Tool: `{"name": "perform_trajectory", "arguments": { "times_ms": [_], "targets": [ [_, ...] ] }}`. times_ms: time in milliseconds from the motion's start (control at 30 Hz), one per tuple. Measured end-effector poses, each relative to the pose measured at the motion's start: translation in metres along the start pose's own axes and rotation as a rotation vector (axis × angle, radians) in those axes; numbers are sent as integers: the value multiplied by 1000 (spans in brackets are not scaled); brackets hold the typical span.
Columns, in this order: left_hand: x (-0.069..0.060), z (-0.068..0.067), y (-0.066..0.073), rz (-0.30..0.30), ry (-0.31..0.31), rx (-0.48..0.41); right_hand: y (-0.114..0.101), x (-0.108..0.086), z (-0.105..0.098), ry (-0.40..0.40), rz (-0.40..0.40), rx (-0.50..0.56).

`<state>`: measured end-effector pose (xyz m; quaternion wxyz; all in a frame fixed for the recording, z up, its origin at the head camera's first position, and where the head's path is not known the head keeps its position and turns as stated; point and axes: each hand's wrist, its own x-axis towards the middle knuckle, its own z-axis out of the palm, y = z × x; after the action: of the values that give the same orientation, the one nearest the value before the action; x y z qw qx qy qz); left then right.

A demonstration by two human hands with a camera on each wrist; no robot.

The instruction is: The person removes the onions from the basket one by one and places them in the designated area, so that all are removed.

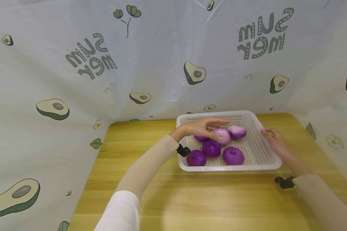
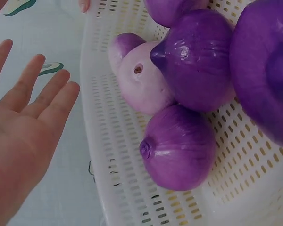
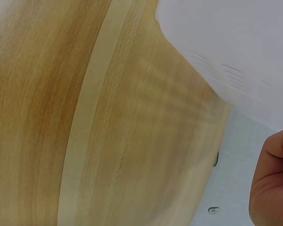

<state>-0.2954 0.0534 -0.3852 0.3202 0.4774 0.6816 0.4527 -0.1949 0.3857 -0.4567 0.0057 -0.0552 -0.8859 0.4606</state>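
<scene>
A white plastic basket [image 1: 255, 167] with slotted walls holds several purple onions. Over the basket's left half is my left hand [image 1: 200, 126], its fingers stretched out and nothing held. Nearest to that hand is a pale purple onion [image 1: 223, 137], partly covered by the thumb in the head view. A two-tone onion [image 1: 237, 131] sits beside it, and darker ones [image 1: 211, 149] lie toward the front. My right hand [image 1: 276, 144] grips the basket's right rim with curled fingers. In the left wrist view, the open palm [image 2: 26, 127] appears beside the basket wall [image 2: 96, 141].
The basket rests on a wood-grain table [image 1: 162, 192], near its back edge. Behind and at both sides hangs a pale sheet [image 1: 162, 57] printed with avocados and lettering. Each wrist carries a small black device [image 1: 284, 182].
</scene>
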Motion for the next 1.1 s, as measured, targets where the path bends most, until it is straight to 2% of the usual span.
{"name": "perform_trajectory", "arguments": {
  "times_ms": [133,300,400,533,633,767,967,1100],
  "targets": [
    [9,6,-5,7,-29,-29,0,1,0,1,-5,6],
    [18,15,-13,10,-52,11,0,1,1,9,-13,-19],
    [25,22,-18,3,-55,3,0,1,1,13,-12,-17],
    [36,29,-22,36,-69,-26,1,0,1,13,-22,4],
    [45,35,-24,39,-79,-12,0,-1,1,8,-25,16],
    [53,42,-27,-4,-100,7,-1,-1,1,2,-12,11],
    [61,51,-33,-49,-168,-30,-2,0,0,1,4,-2],
    [64,53,-37,-79,-176,-44,-3,-1,0,11,6,-13]
  ]
}}
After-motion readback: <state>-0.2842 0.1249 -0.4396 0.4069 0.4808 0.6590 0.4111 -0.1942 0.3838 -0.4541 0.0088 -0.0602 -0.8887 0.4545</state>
